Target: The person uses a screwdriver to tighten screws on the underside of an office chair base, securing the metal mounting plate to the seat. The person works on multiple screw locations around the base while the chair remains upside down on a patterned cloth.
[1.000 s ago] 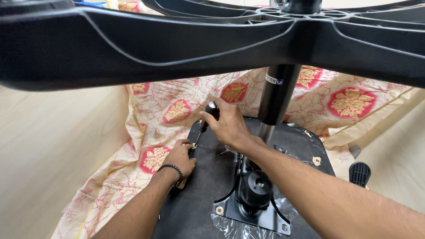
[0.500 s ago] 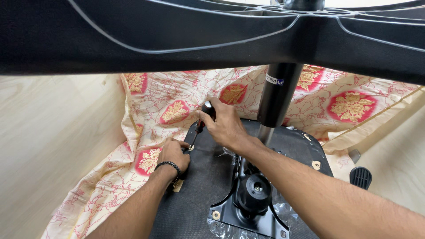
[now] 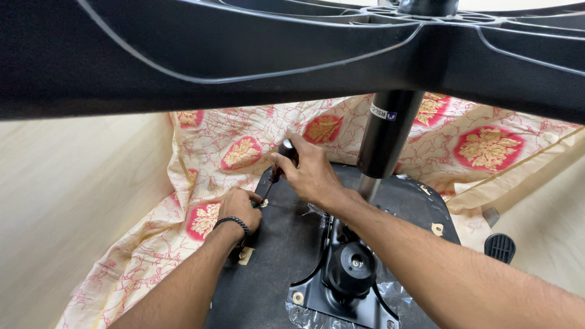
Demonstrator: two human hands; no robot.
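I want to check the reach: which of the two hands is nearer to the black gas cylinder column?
Right. The right hand, gripping the screwdriver, sits just left of the black column. The left hand is lower and farther left, at the seat's edge.

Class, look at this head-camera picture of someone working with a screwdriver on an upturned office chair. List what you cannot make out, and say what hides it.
- Screwdriver tip: head view, hidden by the left hand.
- Screwdriver handle: mostly wrapped by the right hand.
- Fastener being worked: not visible, behind the left hand's fingers.
- Chair base: its spokes are cut off by the top and side edges.
- Seat underside: cut off by the bottom edge.
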